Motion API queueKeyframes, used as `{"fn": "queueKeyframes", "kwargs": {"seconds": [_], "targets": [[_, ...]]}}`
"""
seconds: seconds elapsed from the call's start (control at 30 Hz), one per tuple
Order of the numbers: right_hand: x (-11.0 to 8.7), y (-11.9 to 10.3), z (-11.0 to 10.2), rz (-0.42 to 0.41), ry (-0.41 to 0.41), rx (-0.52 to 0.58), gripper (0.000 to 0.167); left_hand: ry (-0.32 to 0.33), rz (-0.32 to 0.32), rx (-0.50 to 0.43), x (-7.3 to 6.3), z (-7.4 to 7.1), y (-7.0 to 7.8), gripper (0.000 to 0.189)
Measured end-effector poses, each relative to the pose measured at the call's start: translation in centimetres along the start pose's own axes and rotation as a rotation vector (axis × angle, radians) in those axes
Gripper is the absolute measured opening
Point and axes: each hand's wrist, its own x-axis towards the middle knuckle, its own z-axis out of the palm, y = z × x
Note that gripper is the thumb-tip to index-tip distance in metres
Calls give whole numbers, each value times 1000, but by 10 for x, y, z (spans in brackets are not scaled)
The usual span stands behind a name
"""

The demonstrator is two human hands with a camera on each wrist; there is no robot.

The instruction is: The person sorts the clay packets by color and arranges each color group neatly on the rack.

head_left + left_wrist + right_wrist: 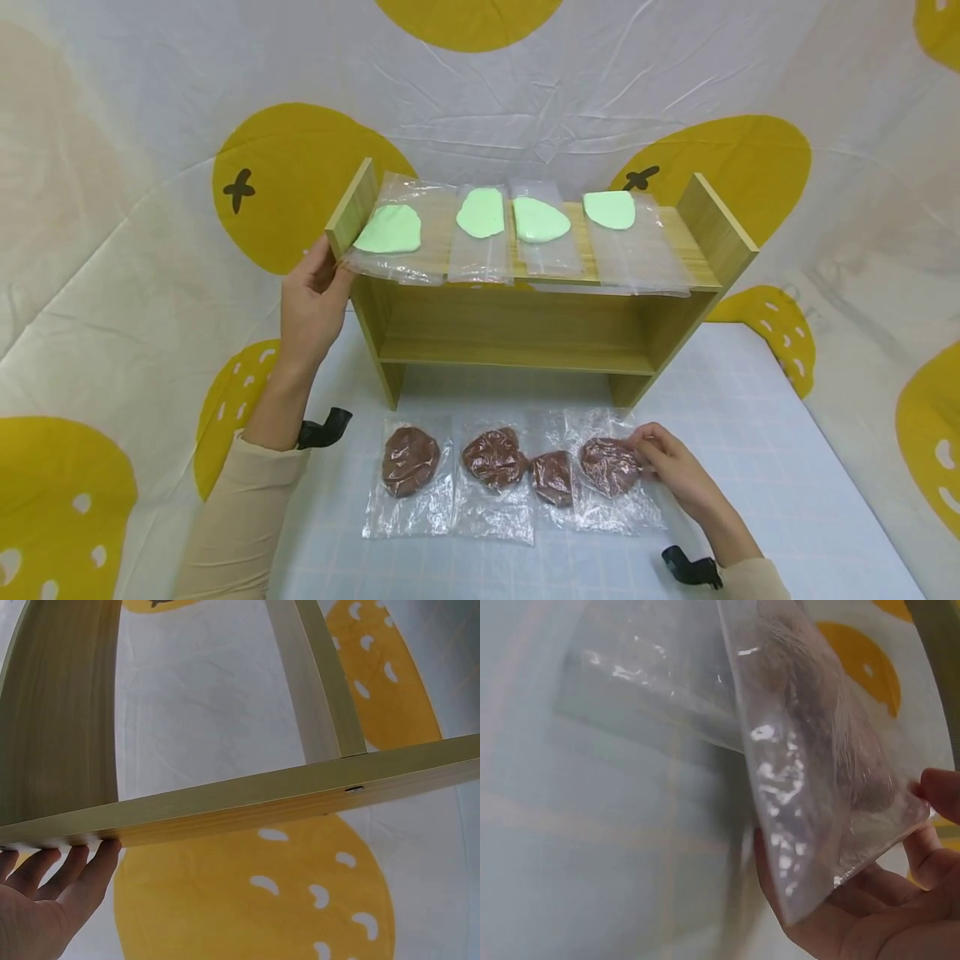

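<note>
My left hand (311,300) touches the left side panel of a wooden shelf (517,325). In the left wrist view, its fingertips (111,846) rest against the panel's outer face. My right hand (678,471) pinches the edge of a clear plastic bag holding a flattened brown clay lump (609,467). That bag is the rightmost of several on the table. In the right wrist view, the bag (787,787) is tilted up, with the thumb (941,793) on one side and fingers beneath. Several clear bags with pale green clay pieces (542,221) lie along the shelf's top.
Left of the held bag are more bagged brown lumps (410,462), in a row before the shelf. A small brown lump (552,478) partly lies beside the held bag. The table (757,433) has a pale checked cloth. A white curtain (517,92) with yellow shapes hangs behind.
</note>
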Motion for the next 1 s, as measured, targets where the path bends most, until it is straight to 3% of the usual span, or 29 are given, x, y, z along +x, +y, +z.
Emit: {"fn": "queueKeyframes", "kwargs": {"seconds": [0.4,0.7,1.0], "targets": [[0,0,-3,57,-51,119,33,-5,-1,2,1,0,0,48],[2,13,-8,-23,-148,233,33,-1,3,5,-1,0,1,47],[1,11,-8,-105,-163,308,25,0,2,6,-1,0,0,46]]}}
